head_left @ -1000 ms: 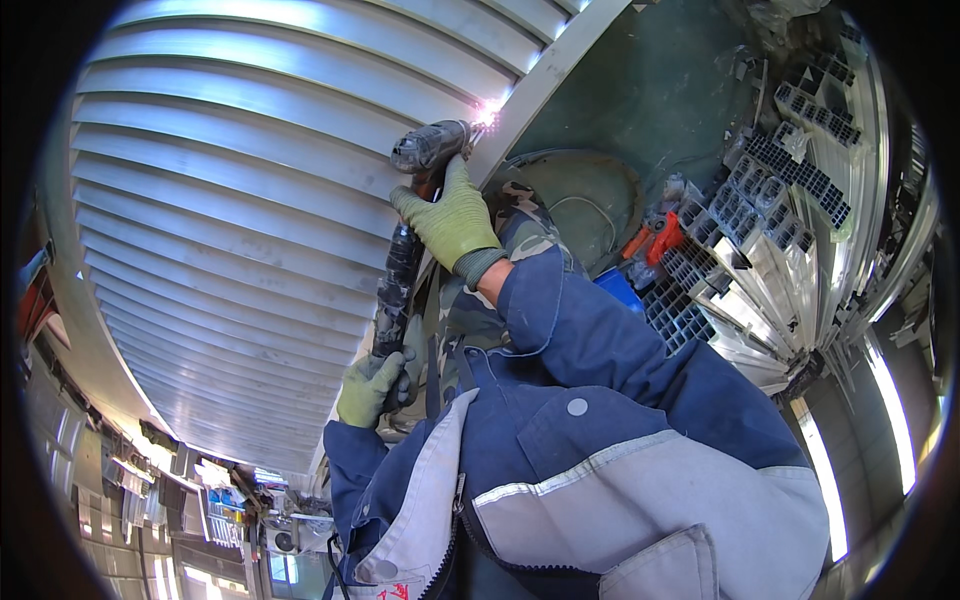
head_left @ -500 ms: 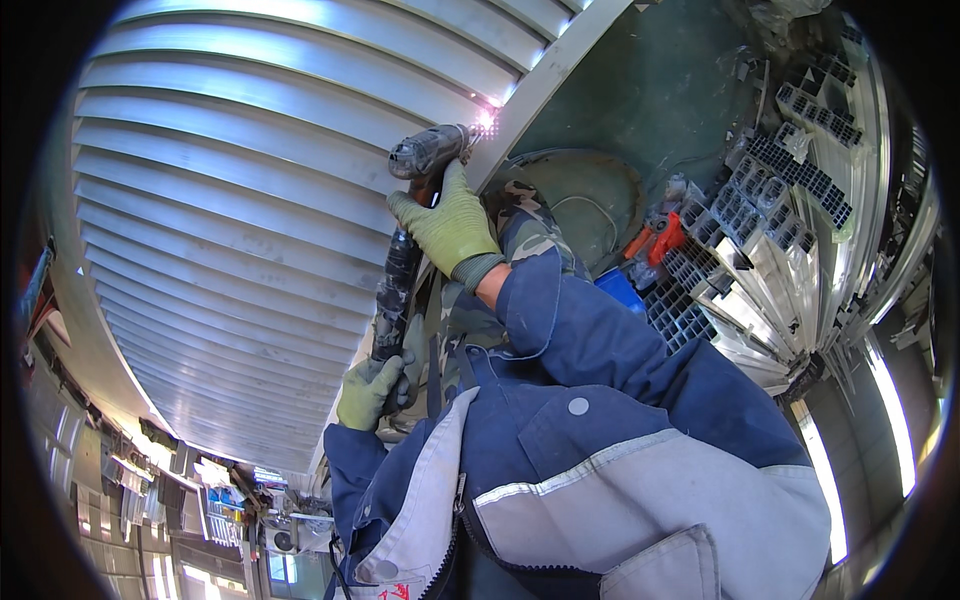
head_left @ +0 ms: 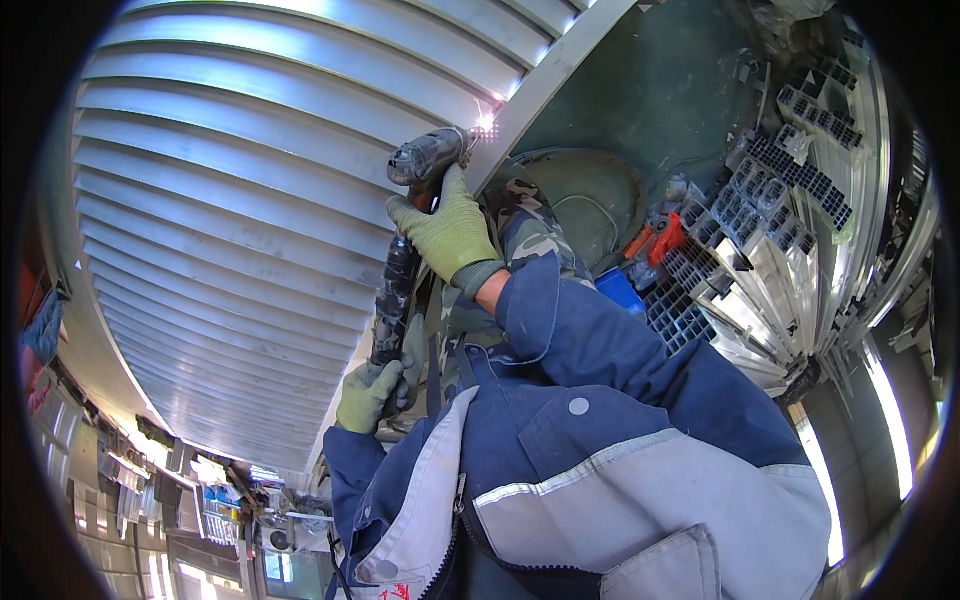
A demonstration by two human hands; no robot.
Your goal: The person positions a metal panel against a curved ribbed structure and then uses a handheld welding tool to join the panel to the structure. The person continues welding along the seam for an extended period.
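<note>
My right hand [head_left: 452, 232], in a yellow-green knit glove, is closed around the upper part of a black, tape-wrapped welding torch [head_left: 432, 155]. Lower down, my left hand [head_left: 368, 395], gloved in the same colour with a grey palm, grips the torch's rear end. A bright pinkish-white glow [head_left: 486, 123] with small sparks burns just beyond the torch head. It sits where the slats of a large silver metal louvre panel [head_left: 240, 190] meet the flat frame bar [head_left: 545, 85]. The glare hides the torch tip and the exact joint.
Right of the frame, a round dark container [head_left: 590, 200] stands by my camouflage-clad knee. Beyond it are an orange-red tool [head_left: 665, 238], a blue box [head_left: 620, 292] and stacked hollow metal profiles [head_left: 770, 190]. Benches and clutter [head_left: 225, 505] line the lower left.
The glow has changed shape slightly, and my hands and the torch have barely shifted. At the far left edge, a blue and red shape has moved lower.
</note>
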